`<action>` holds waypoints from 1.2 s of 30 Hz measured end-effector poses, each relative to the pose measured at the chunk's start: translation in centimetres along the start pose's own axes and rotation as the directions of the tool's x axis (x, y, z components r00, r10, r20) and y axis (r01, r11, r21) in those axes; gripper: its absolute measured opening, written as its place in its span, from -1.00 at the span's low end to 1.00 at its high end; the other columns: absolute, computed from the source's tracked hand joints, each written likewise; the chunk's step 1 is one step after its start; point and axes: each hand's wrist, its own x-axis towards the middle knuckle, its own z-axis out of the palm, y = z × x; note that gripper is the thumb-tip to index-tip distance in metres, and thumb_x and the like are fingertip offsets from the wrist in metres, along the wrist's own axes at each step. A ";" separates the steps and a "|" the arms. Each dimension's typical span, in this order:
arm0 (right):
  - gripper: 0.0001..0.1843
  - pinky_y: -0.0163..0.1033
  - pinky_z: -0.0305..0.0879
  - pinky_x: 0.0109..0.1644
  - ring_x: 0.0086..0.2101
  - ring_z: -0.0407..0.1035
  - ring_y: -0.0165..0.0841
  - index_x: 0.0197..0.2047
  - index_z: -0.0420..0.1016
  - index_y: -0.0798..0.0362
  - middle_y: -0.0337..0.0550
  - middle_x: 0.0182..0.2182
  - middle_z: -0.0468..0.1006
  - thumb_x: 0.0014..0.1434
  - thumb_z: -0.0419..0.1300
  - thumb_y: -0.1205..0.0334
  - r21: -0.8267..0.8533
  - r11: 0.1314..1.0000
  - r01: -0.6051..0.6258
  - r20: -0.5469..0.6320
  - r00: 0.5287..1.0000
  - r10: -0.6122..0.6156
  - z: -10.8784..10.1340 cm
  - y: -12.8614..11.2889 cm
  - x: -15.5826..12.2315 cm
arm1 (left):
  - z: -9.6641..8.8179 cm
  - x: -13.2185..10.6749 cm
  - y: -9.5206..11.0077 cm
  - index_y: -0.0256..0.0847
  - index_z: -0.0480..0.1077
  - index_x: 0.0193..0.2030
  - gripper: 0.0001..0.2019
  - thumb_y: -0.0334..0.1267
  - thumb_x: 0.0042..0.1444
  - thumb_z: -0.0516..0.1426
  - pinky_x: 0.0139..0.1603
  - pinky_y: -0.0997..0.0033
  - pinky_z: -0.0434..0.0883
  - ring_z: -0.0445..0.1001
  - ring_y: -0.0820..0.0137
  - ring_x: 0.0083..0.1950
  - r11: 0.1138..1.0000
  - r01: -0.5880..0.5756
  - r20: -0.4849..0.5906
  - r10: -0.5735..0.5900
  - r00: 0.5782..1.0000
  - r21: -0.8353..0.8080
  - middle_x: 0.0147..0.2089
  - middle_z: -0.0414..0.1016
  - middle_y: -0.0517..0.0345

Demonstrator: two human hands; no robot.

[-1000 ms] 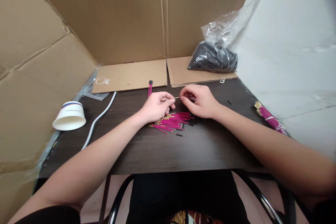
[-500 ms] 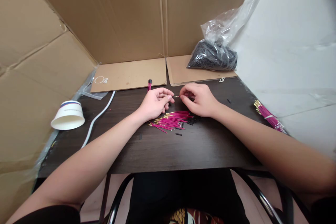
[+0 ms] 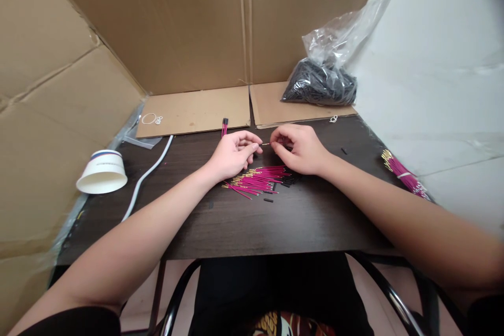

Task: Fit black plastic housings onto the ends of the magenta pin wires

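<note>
My right hand (image 3: pixel 298 149) is closed in a pinch on a thin magenta wire, whose gold-coloured metal end (image 3: pixel 265 144) points left across the small gap between my hands. My left hand (image 3: pixel 236 154) is also closed, thumb against fingers, close to the tip of that end; what it holds is too small and hidden to tell. Below both hands a pile of magenta wires (image 3: pixel 262 179) with gold ends lies on the dark table (image 3: pixel 244 226). Several short black tubes (image 3: pixel 268 200) lie at the pile's right side and front. Behind my left hand stand magenta wires with black ends (image 3: pixel 224 125).
A clear bag of black pieces (image 3: pixel 321 84) rests on cardboard at the back right. To the left are a tilted paper cup (image 3: pixel 102 172) and a white cable (image 3: pixel 147 173). A tied wire bundle (image 3: pixel 405 174) lies at the right edge. Cardboard walls (image 3: pixel 177 26) enclose the back and left.
Both hands stay almost where they were, still pinched. Less of the magenta part of the wire shows between them now.
</note>
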 end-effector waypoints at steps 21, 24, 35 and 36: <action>-0.90 -0.18 0.34 -0.19 -0.33 0.44 -0.30 -0.20 0.55 0.03 -0.14 -0.33 0.58 0.30 0.21 0.38 -0.040 0.991 0.124 0.017 0.992 -0.123 0.0 -0.3 -0.1 | 0.2 -0.1 -0.1 -0.28 0.55 -0.06 -0.91 -0.47 0.36 0.23 -0.57 0.54 0.37 0.42 0.55 -0.48 1.000 0.017 0.013 -0.017 1.000 0.025 -0.17 0.71 -0.02; -0.90 -0.19 0.34 -0.21 -0.35 0.43 -0.31 -0.21 0.55 0.04 -0.15 -0.35 0.59 0.31 0.21 0.38 -0.019 0.994 0.107 0.018 0.994 -0.106 0.1 -0.3 -0.1 | 0.1 -0.1 -0.2 -0.27 0.55 -0.06 -0.91 -0.45 0.36 0.24 -0.57 0.54 0.36 0.42 0.55 -0.48 1.000 0.014 0.014 -0.014 1.000 0.021 -0.17 0.71 -0.02; -0.89 -0.20 0.27 -0.25 -0.39 0.37 -0.34 -0.22 0.56 0.04 -0.16 -0.36 0.59 0.34 0.20 0.36 -0.007 0.997 0.080 0.018 0.997 -0.079 0.4 -0.3 -0.1 | 0.3 -0.2 0.1 -0.27 0.55 -0.07 -0.93 -0.44 0.35 0.25 -0.58 0.51 0.36 0.41 0.54 -0.49 0.999 0.023 0.011 -0.023 1.000 0.030 -0.18 0.72 -0.02; -0.89 -0.20 0.26 -0.26 -0.39 0.36 -0.35 -0.22 0.56 0.04 -0.16 -0.36 0.59 0.34 0.20 0.36 -0.007 0.997 0.080 0.018 0.997 -0.079 0.4 -0.3 -0.1 | 0.3 -0.2 0.1 -0.28 0.55 -0.07 -0.93 -0.44 0.35 0.25 -0.58 0.51 0.36 0.41 0.54 -0.49 0.999 0.024 0.013 -0.024 1.000 0.032 -0.18 0.72 -0.03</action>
